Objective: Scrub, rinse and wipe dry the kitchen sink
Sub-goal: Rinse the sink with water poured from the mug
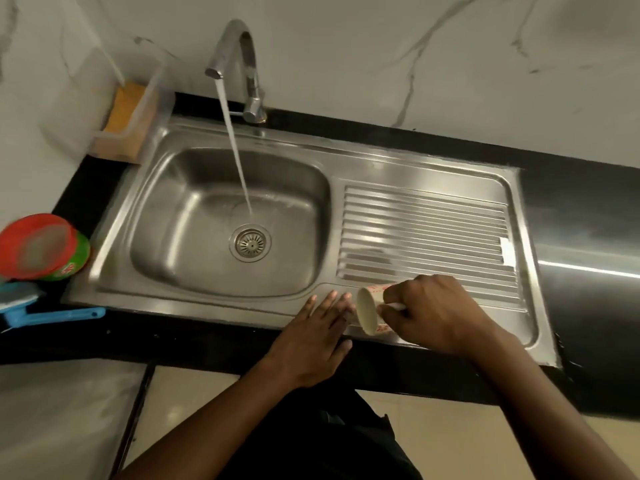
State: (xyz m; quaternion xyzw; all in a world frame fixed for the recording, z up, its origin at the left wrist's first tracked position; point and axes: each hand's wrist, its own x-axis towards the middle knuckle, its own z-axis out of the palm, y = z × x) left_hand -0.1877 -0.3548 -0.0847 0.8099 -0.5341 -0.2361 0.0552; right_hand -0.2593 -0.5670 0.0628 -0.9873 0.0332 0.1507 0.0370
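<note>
Steel sink (166, 202) set in black tabletop (585, 209), basin on L, ribbed drainboard (426, 233) on R. Tap (242, 60) at back, running; water stream (238, 157) lands just behind drain strainer (250, 242).

L hand (315, 337): flat, fingers straight and together, resting on sink's front rim, holding nothing.

R hand (433, 313): fingers curled round small cream cup (367, 310) w/ red print, tipped on its side, mouth facing L, just beside L fingertips, at front edge of drainboard.

Far L on tabletop: red-lidded tub (38, 245), blue brush (52, 315). Back L corner: clear box w/ yellow sponge (126, 109).
</note>
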